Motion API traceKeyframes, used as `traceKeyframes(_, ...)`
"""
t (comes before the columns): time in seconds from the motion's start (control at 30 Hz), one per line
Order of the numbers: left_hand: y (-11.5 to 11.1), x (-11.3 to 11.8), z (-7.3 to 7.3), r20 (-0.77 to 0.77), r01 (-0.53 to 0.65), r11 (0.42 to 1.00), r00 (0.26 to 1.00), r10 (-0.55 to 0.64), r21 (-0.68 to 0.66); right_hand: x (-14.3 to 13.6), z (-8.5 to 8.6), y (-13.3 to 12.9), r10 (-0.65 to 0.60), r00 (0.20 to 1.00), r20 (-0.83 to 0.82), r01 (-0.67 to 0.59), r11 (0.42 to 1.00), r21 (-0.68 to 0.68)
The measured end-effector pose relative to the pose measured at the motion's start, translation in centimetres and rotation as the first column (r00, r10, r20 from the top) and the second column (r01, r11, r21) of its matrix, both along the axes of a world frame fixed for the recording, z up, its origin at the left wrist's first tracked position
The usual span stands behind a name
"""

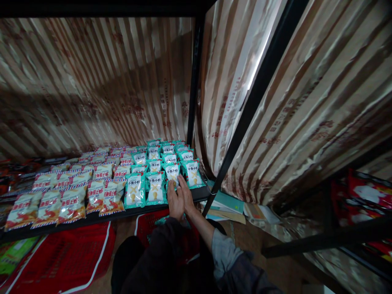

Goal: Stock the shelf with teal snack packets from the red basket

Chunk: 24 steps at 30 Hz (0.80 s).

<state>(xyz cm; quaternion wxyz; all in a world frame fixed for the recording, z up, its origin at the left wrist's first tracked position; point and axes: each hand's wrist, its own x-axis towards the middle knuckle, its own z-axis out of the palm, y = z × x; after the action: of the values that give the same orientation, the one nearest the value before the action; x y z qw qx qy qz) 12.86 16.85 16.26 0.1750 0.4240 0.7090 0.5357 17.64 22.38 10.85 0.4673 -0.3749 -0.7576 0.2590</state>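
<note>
My left hand [175,203] and my right hand [185,193] are close together at the front edge of the shelf, their fingers stretched forward. Their fingertips are at the lower part of a teal-and-white snack bag [172,173], seeming to touch it. I cannot tell whether anything lies under the palms. To the left stand two more teal bags, one beside my left hand [155,188] and one farther left [135,190]. Right of my hands a further teal snack bag [193,173] leans back. Several rows of the same bags stand behind.
White-and-orange snack bags [72,204] fill the shelf's left part. Below are a red basket [67,253] on the left and another red basket [143,222] under my arms. Black posts [241,126] frame the right side. Cardboard and folders [226,202] lie by the patterned curtain [306,122].
</note>
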Motion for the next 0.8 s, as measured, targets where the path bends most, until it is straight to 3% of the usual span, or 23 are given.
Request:
traceKeyframes(0.2,0.0,-0.1,-1.0,-0.021,0.006,0.999,1.0,-0.005,0.042,-0.1,-1.8,-0.1,-0.003,1.0,0.031,0.003,1.0,-0.012)
traceKeyframes(0.47,-1.1,-0.2,-0.2,0.02,0.01,0.998,1.0,-0.012,0.054,0.7,-0.4,-1.9,0.033,0.999,0.004,-0.033,0.999,-0.004)
traceKeyframes(0.63,-4.0,0.4,-1.2,0.078,0.023,0.994,0.996,-0.031,0.108,2.3,-1.0,-5.5,0.099,0.995,0.02,-0.1,0.995,0.023)
traceKeyframes(0.8,-8.5,1.1,-3.3,0.154,0.114,0.994,0.982,-0.112,-0.001,3.5,-3.2,-9.8,0.103,0.994,0.047,-0.101,0.994,-0.032)
